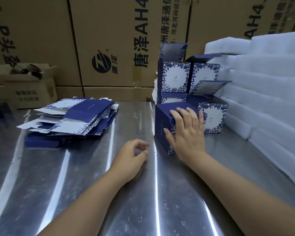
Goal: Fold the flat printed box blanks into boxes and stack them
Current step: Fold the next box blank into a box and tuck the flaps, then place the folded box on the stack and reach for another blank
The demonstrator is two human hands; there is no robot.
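On the steel table (75,193), close in, a folded blue box (162,123) is being pressed under the right hand (186,133). The step is judged to be the closing and squaring of this box before it is added to the stack. It is best done with even pressure on the top panel, so that the flap is seated fully and the printed walls are not creased. The box should then be slid or lifted level against its neighbour (213,116), which stands just beside it.

The left hand (131,155) is rested on the table near the box. Its fingers are loosely curled and nothing is held in it. The right hand is laid flat with its fingers spread over the top and near face of the box and the thumb splayed low; the box is pressed, not clasped.

Farther left, a loose pile of flat blanks (78,116) is seen. Behind the box, finished boxes (175,77) are stacked, some with lids raised. White foam sheets (271,86) are piled at the right, and brown cartons (109,40) are stacked along the back.
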